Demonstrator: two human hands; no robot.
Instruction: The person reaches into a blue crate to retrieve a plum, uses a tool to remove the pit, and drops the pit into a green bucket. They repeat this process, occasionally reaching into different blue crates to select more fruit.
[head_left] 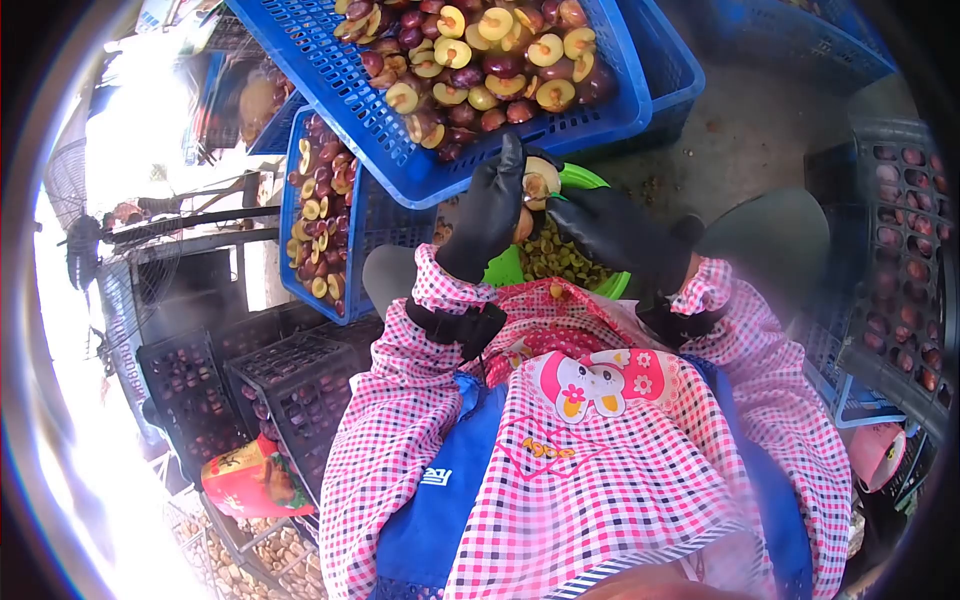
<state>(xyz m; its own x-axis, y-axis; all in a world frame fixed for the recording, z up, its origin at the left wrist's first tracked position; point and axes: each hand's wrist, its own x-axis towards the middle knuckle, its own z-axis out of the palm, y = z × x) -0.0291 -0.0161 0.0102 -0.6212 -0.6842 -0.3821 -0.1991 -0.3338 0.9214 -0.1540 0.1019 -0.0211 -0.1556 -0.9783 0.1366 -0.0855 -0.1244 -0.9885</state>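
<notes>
Both of my hands wear black gloves and meet in front of the lower edge of a blue crate [385,165] of halved plums [480,75]. My left hand [488,205] is closed around a cut plum [541,180], its pale flesh turned up. My right hand [615,232] is closed right beside the plum; a small green bit shows at its fingertips, and what it grips is hidden. Below them a bright green tub [612,287] holds many small yellow-green pieces [560,255], possibly pits.
Another blue crate of cut plums [325,225] stands at the left. Dark crates of whole plums stand at lower left [295,385] and right [905,270]. A red printed container [255,480] sits at lower left, a pink bucket [877,455] at lower right. A fan [80,245] is far left.
</notes>
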